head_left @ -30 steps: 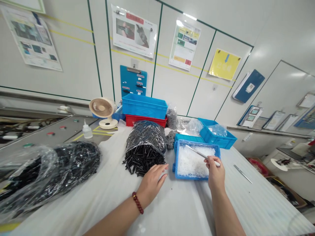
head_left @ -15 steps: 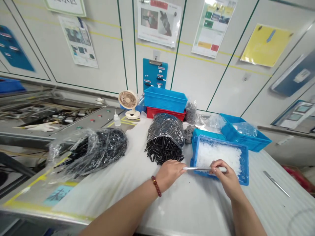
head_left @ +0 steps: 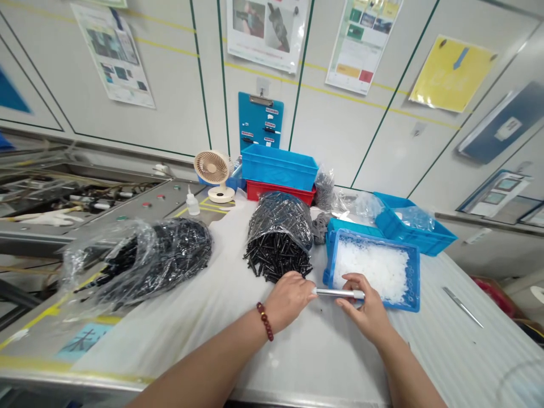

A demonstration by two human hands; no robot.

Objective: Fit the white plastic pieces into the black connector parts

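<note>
Right now I see the right hand (head_left: pixel 365 311) pinching a slim silver metal rod (head_left: pixel 339 293), the left hand (head_left: pixel 289 300) relaxed, half-open, just at its end.

Only one legible mark: a dark character, apparently 未, on a pale blue rectangular label (head_left: pixel 80 340) on a grey steel bench top (head_left: pixel 34 334). Print on the white colour-blocked wall poster (head_left: pixel 361 45), the yellow paper sign (head_left: pixel 453 73) and the blue clipboard's small white tags (head_left: pixel 260 122): too small or blurred to read.
</note>
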